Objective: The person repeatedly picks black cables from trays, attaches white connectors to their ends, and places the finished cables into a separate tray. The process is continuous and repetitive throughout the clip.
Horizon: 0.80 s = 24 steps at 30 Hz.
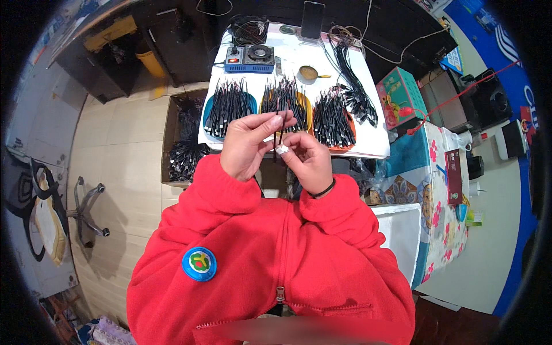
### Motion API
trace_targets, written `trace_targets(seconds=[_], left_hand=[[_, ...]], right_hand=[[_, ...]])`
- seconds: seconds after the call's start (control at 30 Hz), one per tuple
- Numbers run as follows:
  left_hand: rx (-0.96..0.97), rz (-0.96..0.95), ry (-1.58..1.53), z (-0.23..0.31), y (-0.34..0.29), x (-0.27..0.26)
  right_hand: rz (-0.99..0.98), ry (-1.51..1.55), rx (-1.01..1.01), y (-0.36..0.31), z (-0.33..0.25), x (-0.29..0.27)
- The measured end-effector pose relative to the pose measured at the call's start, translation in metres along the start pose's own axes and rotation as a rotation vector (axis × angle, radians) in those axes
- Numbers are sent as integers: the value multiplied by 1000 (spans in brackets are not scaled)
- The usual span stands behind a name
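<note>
Over the near edge of the white-covered table, my left hand (247, 142) pinches a thin black cable (276, 138) between thumb and fingers. My right hand (310, 161) is closed close beside it, its fingertips on a small white piece (282, 149) against the cable. Whether that piece is a cloth, paper or a connector is hard to make out. Just beyond the hands, short black cables stand packed in a teal tray (253, 105), a yellow tray (311, 115) and an orange tray (344, 148).
Behind the trays are a blue box-like device (249, 67) with a red switch, a black fan (249, 31), a small round tin (307, 73) and an upright phone (312, 20). A long cable bundle (359, 98) lies at right. Left of the table, a cardboard box (171, 138) holds more cables.
</note>
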<state>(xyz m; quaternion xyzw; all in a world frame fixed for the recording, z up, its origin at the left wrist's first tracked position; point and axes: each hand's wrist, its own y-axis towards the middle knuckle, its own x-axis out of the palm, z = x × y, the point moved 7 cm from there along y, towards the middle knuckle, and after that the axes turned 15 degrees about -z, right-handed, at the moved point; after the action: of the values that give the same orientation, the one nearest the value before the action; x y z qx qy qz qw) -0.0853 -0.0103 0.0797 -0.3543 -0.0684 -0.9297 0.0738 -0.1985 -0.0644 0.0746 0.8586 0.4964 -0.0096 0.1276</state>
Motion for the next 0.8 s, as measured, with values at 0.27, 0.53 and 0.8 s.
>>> trace_targets(seconds=[0.27,0.53,0.8], left_hand=[[14,-68,-2,-8,-14,14],[-23,-54,-17,-15,-19,14],[18,-16,103,-15,-20,8]], right_hand=[[29,-210,32,-23,-11,2],[11,-87,109,-29,1,4],[59,108,5,-24,-20,-16]])
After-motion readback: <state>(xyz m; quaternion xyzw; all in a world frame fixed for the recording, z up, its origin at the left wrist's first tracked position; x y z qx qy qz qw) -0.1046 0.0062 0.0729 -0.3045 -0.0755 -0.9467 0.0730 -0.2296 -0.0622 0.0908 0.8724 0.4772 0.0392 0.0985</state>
